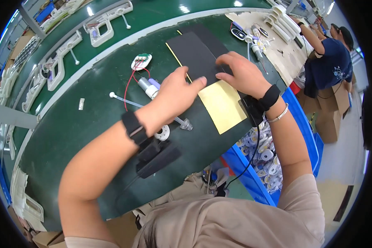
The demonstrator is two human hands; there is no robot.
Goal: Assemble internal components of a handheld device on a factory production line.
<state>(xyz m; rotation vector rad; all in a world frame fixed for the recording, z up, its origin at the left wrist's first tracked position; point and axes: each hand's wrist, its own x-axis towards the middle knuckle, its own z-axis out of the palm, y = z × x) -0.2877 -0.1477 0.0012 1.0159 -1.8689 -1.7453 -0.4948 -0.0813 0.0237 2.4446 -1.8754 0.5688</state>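
A matte black sheet (190, 53) lies on the green bench in front of me, with a thin yellow strip along its left edge. Below its near edge shows a pale yellow sheet (222, 108). My left hand (175, 93) is at the near left corner of the black sheet, thumb on its edge and index finger bent; the other fingers are hidden. At its right side my right hand (246, 74) has thumb and index finger around the dark edge. Another black sheet (208, 37) lies partly underneath, at the far side.
Left of the sheets lie a white part with a circuit board (141, 62), a motor (146, 86) with red wires and a clear tube (126, 100). A blue bin (252, 177) of white parts stands at right. White frames (101, 35) line the far belt. Another person (328, 62) works at far right.
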